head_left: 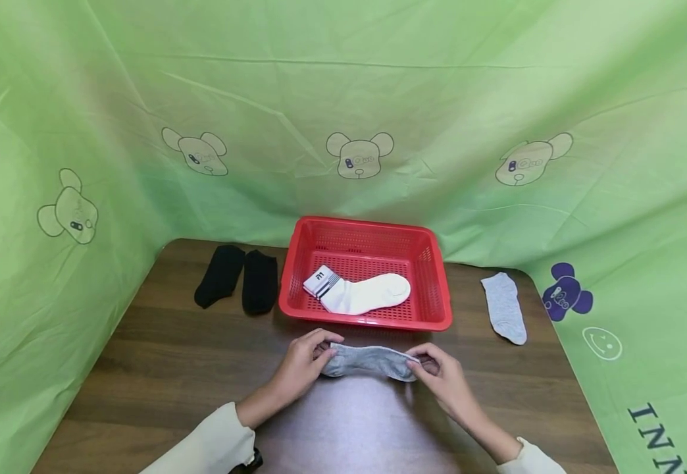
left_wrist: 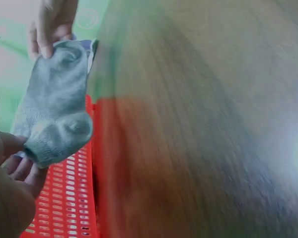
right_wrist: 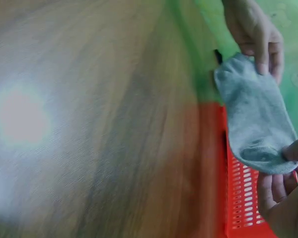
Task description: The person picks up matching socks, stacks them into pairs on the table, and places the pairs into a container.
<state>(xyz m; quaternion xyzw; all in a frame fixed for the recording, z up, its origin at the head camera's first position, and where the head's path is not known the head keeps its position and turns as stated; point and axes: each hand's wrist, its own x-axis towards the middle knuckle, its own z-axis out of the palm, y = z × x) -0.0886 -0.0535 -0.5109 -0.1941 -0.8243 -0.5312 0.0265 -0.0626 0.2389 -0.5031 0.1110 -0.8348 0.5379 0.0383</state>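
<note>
Fingers and thumb of the left hand (head_left: 303, 364) pinch one end of a grey ankle sock (head_left: 370, 361); those of the right hand (head_left: 445, 380) pinch the other end. Sock hangs between them, stretched sideways, sagging slightly, held above the table just on the near side of the basket. Which end is cuff, which toe: cannot tell for certain. Pale sleeves, left (head_left: 207, 442) and right (head_left: 532, 459), reach in from the near edge; dark wristband (head_left: 253, 461) by the left cuff. Wood-grain table (head_left: 166, 375) underneath, a bright glare patch below the sock. Beyond the hands, a red perforated plastic basket (head_left: 373, 322), rectangular, open-topped. Inside lies one white crew sock (head_left: 373, 294), placed crosswise, its ribbed cuff to the left with dark stripes and a small dark mark, toe to the right. Left of the basket, two black socks on the table, side by side: one (head_left: 260, 283) near the basket wall, the other (head_left: 219, 276) farther left, slightly slanted. Well to the right of the basket, a second light grey sock (head_left: 505, 308) lies flat near the table's right edge. Behind everything, green fabric (head_left: 272, 92) with outlined bear heads; at right, a purple bear print (head_left: 565, 293) and a white smiley (head_left: 603, 343).
</note>
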